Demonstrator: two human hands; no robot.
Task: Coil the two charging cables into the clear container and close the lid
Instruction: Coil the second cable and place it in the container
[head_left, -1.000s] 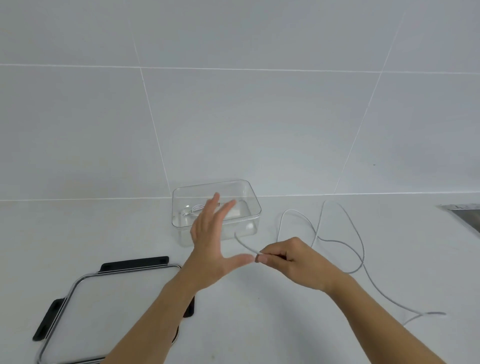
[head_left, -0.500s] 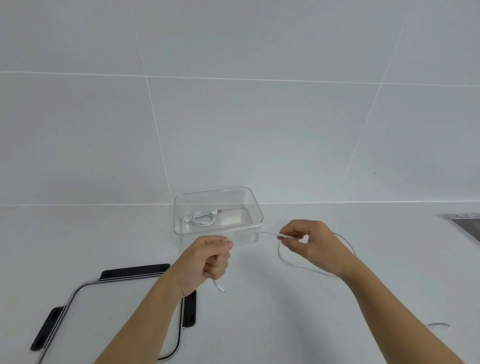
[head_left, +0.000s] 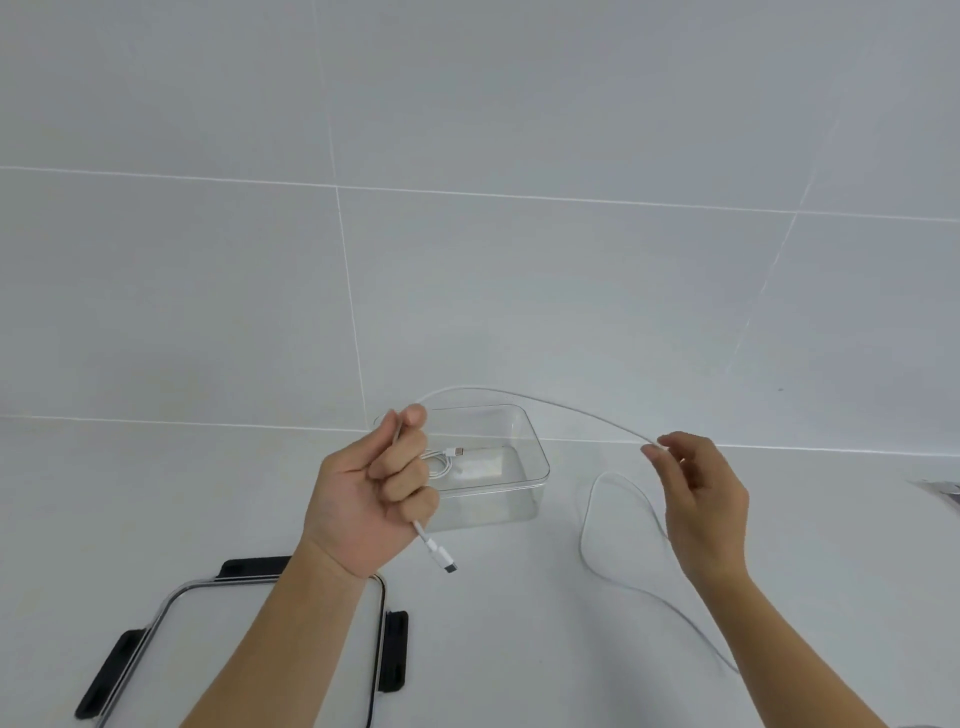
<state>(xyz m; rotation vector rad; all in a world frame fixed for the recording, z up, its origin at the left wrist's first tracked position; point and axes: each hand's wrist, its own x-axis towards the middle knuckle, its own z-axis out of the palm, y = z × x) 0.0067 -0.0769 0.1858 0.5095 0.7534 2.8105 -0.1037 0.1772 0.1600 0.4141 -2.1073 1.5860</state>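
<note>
A clear container (head_left: 524, 493) stands open on the white counter, with one coiled white cable (head_left: 441, 462) lying inside. My left hand (head_left: 374, 493) is fisted around the second white cable (head_left: 535, 402) in front of the container, and the plug end (head_left: 441, 556) hangs below the fist. From the fist the cable arcs right to my right hand (head_left: 701, 499), which pinches it between thumb and fingertips. Below that hand the cable loops down over the counter and trails off behind my right forearm.
The lid (head_left: 249, 639), clear with black latches, lies flat on the counter at the lower left under my left forearm. A tiled white wall rises behind the container. A dark metallic edge (head_left: 940, 491) shows at the far right.
My left hand closed on the cable near the plug and rose in front of the container. My right hand slid along the cable to the right, stretching an arc between both hands.
</note>
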